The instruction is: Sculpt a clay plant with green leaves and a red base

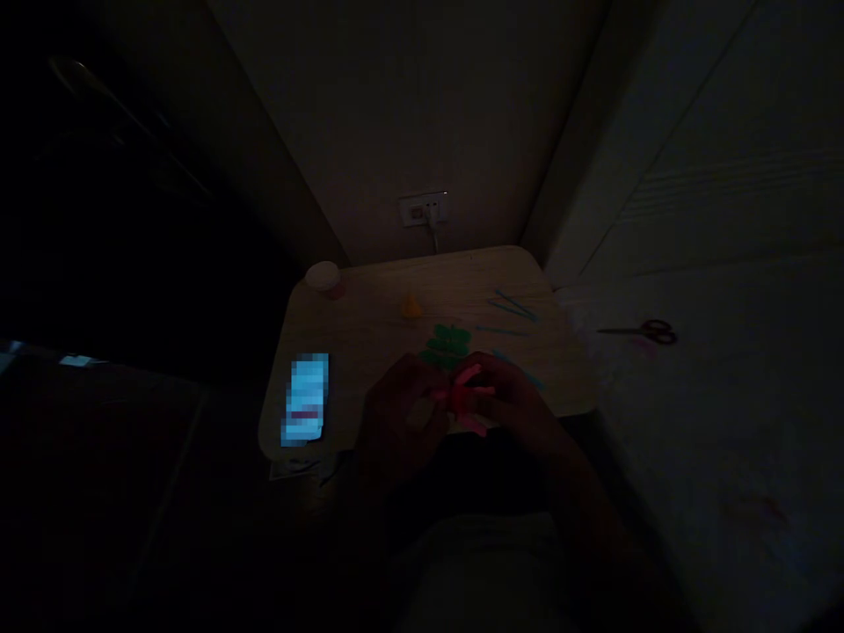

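Note:
Between my two hands, near the front edge of the small wooden table, is a pink-red flower-shaped piece (464,397) with several strips spreading out like petals. My left hand (403,406) pinches its left side. From the other side, the closed fingers of my right hand (512,403) grip it, partly covering its centre. Just beyond the fingers lie green leaf-shaped pieces (449,339). Several thin blue-green sticks (512,306) are scattered on the right of the table, one partly behind my right hand. The scene is very dark, so finger detail is faint.
On the wooden table (369,334) are a lit phone (306,400) at left, a pale cup (323,278) at the back left corner and a small orange piece (412,306). Scissors (650,331) lie on a pale surface to the right. A wall socket (423,209) holds a plugged-in cable.

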